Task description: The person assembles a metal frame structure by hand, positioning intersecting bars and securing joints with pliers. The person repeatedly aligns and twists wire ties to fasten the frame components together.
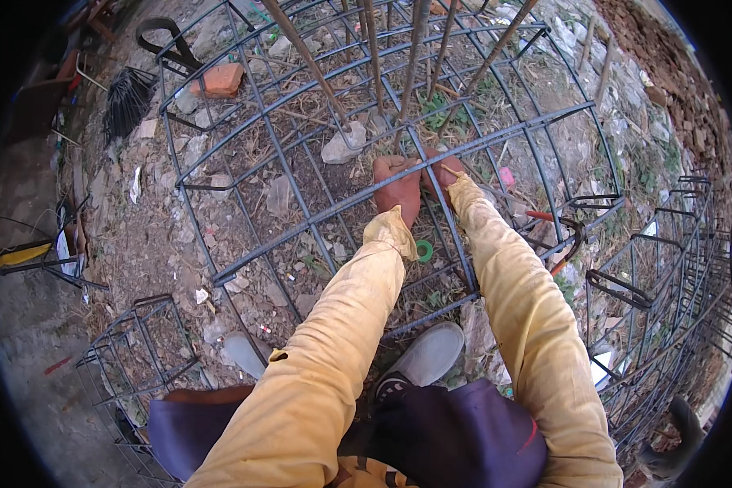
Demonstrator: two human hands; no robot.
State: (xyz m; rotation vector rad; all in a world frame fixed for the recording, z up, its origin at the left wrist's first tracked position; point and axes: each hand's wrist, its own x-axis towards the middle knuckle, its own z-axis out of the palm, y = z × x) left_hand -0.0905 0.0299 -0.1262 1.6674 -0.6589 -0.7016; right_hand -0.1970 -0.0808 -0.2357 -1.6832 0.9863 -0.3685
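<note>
A cage of steel reinforcing bars [281, 159] lies before me over the rubble. Both my hands are near its middle, at a crossing of its bars, where one long bar passes across them. My left hand [397, 191] is closed, with its fingers curled by the crossing. What it holds is hidden. Close beside it, my right hand [439, 173] is also closed, partly covered by the bars, and I cannot make out what is in it. Several rusty rods [374, 57] rise just beyond my hands. Yellow sleeves cover both forearms.
Another rebar cage [659, 285] stands at the right, and a smaller one [146, 342] at lower left. A brick [220, 80], a grey stone [343, 144] and a green ring [424, 250] lie on the ground. A hacksaw-like tool [576, 236] rests right of my forearm. Dark wire bundle [128, 102] lies upper left.
</note>
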